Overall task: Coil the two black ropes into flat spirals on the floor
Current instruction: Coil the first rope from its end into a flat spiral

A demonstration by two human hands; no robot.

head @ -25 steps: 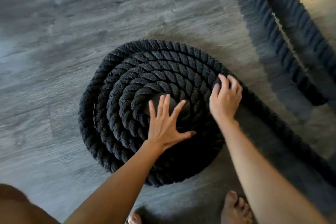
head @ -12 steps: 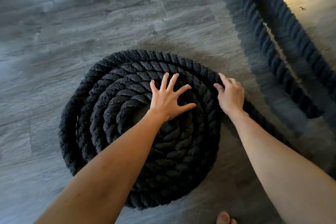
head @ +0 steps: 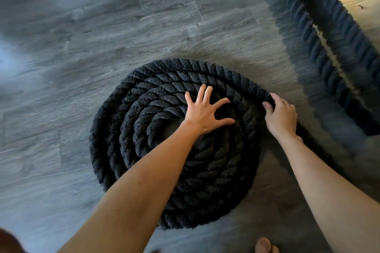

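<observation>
Head view: left hand [head: 205, 116] splayed flat on the spiral [head: 164, 146], right hand [head: 280, 117] gripping its outer strand; the thick rope looks heavy and stiff, best fed near the coil

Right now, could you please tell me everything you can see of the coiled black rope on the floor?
The coiled rope is thick, black, twisted and fuzzy, wound in about five tight rings, lying flat on the grey wood-look floor. The left hand presses spread near its centre; the right hand grips the outer strand where it leaves the coil.
</observation>
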